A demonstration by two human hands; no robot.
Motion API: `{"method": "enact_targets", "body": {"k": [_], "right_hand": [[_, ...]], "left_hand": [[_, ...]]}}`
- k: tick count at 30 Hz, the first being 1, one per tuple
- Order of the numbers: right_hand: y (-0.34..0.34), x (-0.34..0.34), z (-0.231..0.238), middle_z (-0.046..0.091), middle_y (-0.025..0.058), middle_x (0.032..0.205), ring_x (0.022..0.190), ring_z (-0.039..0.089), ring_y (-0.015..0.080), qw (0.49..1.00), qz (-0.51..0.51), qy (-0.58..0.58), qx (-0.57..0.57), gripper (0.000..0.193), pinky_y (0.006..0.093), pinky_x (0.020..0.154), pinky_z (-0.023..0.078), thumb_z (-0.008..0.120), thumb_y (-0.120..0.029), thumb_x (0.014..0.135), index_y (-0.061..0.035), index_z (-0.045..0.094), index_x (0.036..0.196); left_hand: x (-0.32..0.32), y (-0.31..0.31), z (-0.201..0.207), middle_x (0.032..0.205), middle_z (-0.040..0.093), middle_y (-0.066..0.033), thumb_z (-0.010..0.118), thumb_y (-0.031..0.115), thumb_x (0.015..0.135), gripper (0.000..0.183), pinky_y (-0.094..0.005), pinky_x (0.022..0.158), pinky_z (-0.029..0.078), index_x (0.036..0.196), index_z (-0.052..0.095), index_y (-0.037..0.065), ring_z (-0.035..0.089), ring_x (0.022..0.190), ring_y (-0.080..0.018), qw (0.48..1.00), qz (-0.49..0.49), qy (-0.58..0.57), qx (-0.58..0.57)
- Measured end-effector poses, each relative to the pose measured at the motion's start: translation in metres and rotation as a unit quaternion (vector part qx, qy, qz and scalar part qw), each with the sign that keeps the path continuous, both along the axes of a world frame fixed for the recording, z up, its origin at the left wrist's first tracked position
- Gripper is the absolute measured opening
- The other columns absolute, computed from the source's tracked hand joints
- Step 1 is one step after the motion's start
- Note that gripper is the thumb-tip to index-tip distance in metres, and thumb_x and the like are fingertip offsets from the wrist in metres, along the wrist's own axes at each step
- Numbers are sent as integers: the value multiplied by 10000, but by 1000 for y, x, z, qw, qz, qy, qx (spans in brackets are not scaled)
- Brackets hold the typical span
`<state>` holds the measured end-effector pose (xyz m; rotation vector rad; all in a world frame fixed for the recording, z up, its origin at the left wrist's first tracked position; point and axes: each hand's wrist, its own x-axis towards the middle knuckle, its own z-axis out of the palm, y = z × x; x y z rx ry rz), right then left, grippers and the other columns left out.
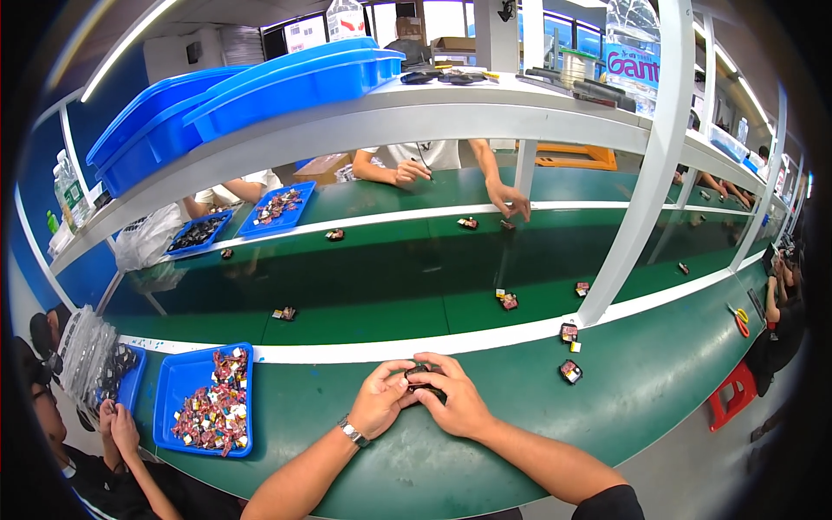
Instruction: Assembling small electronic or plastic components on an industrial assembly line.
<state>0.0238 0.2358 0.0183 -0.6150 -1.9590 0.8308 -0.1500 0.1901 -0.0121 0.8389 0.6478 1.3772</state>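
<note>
We have a broad, smooth green table (659,381) beneath our left hand (379,399) and right hand (455,399). Left of our left hand, well apart, sits a rectangular blue plastic tray (180,373) heaped with small red, white and dark parts. Our two hands meet, fingers bent, pinching a small black object (425,381) between them, its shape partly hidden. Far right of our right hand lie scissors with yellow and orange handles (740,321); nearer on that side is a small black-edged piece with a reddish face (570,372).
</note>
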Motion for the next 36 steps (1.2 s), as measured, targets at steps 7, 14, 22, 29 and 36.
{"method": "enact_targets", "body": {"k": [7,14,22,29,36], "right_hand": [[4,2,7,619,83,1006,925,593,264,988,-66,-13,141,211,346,759,519,725,4,735,-57,695,935],[4,0,8,609,49,907,814,589,228,966,-84,-41,242,254,316,666,516,754,-3,682,-67,693,920],[1,1,6,610,46,915,819,592,216,954,-101,-93,267,250,315,666,528,753,-31,709,-73,692,948],[1,-1,4,608,43,922,816,599,219,950,-128,-100,268,209,312,665,530,742,-31,728,-72,685,925],[2,-1,1,608,45,922,837,603,224,948,-117,-114,274,156,324,678,528,730,-34,741,-61,665,880]], "left_hand": [[3,-3,7,1199,619,-125,487,70,1003,295,-392,995,501,1295,473,36,600,1138,-215,999,-5,12,-33],[2,-2,6,1195,622,-115,495,58,994,302,-377,989,502,1294,471,38,602,1128,-200,999,-4,21,-47],[3,-3,8,1193,620,-107,468,34,998,300,-363,980,512,1298,472,31,604,1125,-193,999,-6,17,-47],[5,-1,9,1180,624,-105,453,26,999,297,-361,977,517,1295,473,28,610,1116,-192,998,1,34,-57],[8,-2,10,1150,635,-103,475,51,1000,269,-358,936,542,1267,492,16,627,1066,-185,995,21,64,-70]]}}
